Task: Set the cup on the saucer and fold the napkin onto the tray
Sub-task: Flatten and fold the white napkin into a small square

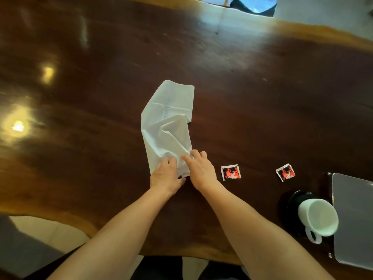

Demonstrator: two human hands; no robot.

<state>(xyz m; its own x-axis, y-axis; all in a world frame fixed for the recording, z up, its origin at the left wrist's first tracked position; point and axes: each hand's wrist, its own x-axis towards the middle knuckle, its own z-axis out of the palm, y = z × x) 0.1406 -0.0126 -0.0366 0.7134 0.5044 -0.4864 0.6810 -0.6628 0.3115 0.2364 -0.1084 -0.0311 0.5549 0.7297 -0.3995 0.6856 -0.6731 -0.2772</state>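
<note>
A white napkin (168, 122) lies crumpled and stretched out on the dark wooden table (262, 98), running away from me. My left hand (165, 175) pinches its near end, and my right hand (199, 169) grips the same end just beside it. Far to the right, a white cup (319, 217) stands on a black saucer (292, 201), its handle towards me. A grey tray (353, 219) lies right of the cup at the frame's edge.
Two red sachets lie on the table: one sachet (231, 172) just right of my right hand, the other sachet (285, 172) farther right near the saucer. A chair base (254, 5) stands beyond the far edge. The near table edge curves by my forearms.
</note>
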